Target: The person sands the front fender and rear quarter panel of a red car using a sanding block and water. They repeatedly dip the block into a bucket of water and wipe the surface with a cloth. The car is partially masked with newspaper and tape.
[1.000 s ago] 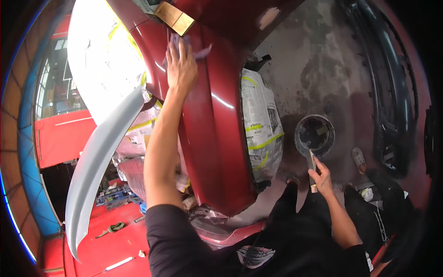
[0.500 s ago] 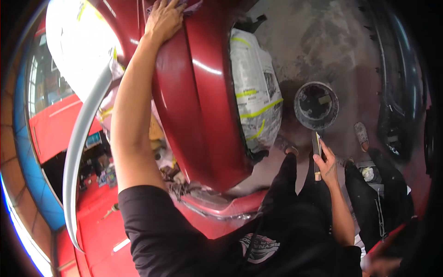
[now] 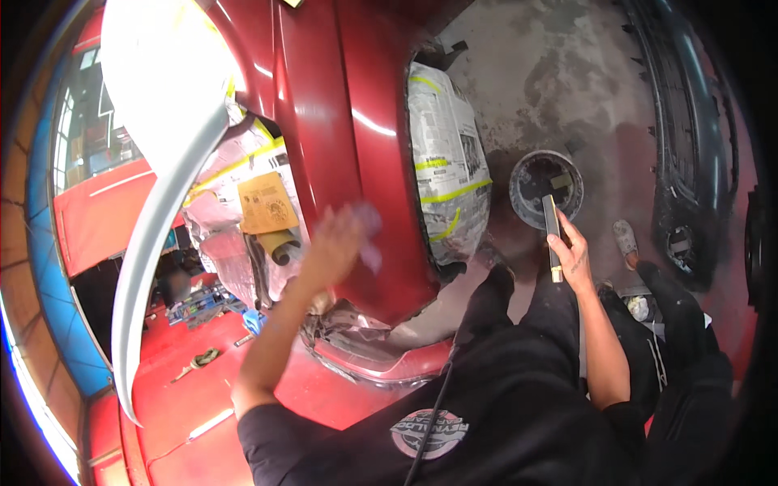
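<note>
My left hand [image 3: 331, 243], smeared by motion, is on a purple cloth [image 3: 370, 235] against the lower part of a glossy red car fender [image 3: 324, 130]. Its fingers are blurred, but the cloth goes along with the hand. In my right hand [image 3: 575, 255] is a long, narrow sanding block [image 3: 553, 235], dark on its face with a pale edge, held upright between thumb and fingers. The block's top end overlaps the near rim of a round bucket [image 3: 574, 174] on the floor. A small pale piece lies inside that bucket.
Newspaper and yellow tape cover the wheel [image 3: 448, 154]. Left of the fender, a tan sheet [image 3: 267, 202] lies on masking paper, and a curved grey trim piece [image 3: 166, 190] stands out. A dark bumper [image 3: 685, 146] is at right, near another person's leg [image 3: 677, 300].
My left hand has come down the fender toward me with the purple cloth. The tan sheet now shows fully. My right hand and the block have shifted slightly up, nearer the bucket.
</note>
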{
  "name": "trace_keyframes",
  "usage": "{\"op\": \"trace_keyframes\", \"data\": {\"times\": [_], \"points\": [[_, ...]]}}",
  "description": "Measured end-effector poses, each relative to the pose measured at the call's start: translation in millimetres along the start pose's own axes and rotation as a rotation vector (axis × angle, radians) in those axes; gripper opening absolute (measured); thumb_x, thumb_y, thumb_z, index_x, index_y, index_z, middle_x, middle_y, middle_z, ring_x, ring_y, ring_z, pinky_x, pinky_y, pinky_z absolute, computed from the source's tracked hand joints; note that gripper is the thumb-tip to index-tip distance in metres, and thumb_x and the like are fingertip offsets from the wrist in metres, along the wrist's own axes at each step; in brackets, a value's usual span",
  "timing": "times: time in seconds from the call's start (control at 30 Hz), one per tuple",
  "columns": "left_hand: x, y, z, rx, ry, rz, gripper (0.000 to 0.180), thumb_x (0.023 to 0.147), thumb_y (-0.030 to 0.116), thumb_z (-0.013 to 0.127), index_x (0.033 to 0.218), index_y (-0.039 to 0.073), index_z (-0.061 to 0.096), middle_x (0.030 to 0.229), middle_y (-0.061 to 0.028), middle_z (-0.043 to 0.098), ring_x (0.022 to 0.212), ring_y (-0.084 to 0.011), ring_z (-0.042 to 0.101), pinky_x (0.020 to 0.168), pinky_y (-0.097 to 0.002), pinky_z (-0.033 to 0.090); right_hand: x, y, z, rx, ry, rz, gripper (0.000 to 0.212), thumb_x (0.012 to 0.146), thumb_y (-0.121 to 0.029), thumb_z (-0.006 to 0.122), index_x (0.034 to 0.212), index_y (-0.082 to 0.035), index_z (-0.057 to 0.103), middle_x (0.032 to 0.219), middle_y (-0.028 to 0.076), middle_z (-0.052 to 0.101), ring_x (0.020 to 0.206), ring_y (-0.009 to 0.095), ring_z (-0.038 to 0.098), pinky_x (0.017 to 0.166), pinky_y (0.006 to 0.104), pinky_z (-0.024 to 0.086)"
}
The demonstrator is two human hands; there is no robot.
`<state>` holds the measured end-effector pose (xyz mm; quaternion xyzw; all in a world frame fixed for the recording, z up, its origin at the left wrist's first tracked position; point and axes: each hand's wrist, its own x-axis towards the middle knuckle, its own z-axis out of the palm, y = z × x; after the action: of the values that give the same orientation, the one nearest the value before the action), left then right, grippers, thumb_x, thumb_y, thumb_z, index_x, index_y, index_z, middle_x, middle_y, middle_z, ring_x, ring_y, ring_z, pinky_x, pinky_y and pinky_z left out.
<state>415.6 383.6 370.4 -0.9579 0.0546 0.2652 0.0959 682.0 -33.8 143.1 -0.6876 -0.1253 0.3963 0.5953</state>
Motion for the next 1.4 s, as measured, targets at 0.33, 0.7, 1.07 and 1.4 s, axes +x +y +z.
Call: {"op": "trace_keyframes", "data": {"times": [0.33,0.7,1.07,1.4], "points": [[104,-118,-53,0.09,0.488,-0.126,0.046,0.086,0.004,0.064,0.131,0.01,0.068,0.153,-0.0117,0.051,0.146,-0.0415,0.043,0.12,-0.0619,0.034,-33,18,1,0.055,-0.056,0.116,0.065,0.099,-0.022,0.069,0.157,-0.001,0.049,0.107,0.002,0.067,0.087,0.009,0.061,0.079,0.0262,0.051],[-129,163,89,-0.376,0.439,-0.194,0.038,0.084,0.01,0.063,0.12,-0.002,0.068,0.141,-0.0167,0.059,0.144,-0.0422,0.044,0.122,-0.0556,0.034,-91,13,102,0.053,-0.169,0.014,0.069,0.101,-0.028,0.068,0.155,0.007,0.045,0.159,0.019,0.051,0.147,0.024,0.046,0.122,0.0352,0.033],[-85,211,30,-2.793,1.08,-0.722,0.031,0.108,0.027,0.054,0.121,0.001,0.067,0.106,-0.0113,0.071,0.1,-0.0225,0.069,0.092,-0.039,0.056,-149,-71,157,0.349,-0.38,0.249,0.066,0.104,-0.034,0.061,0.161,-0.01,0.039,0.12,0.012,0.065,0.085,0.022,0.073,0.067,0.0375,0.065],[-134,12,-4,-2.28,1.58,-0.589,0.023,0.101,0.017,0.059,0.117,0.002,0.063,0.089,-0.0065,0.066,0.07,-0.0134,0.063,0.058,-0.0324,0.053,-111,-59,30,0.511,-0.09,0.304,0.061,0.1,-0.046,0.062,0.141,-0.002,0.051,0.106,0.018,0.066,0.079,0.029,0.074,0.063,0.0401,0.064]]}}
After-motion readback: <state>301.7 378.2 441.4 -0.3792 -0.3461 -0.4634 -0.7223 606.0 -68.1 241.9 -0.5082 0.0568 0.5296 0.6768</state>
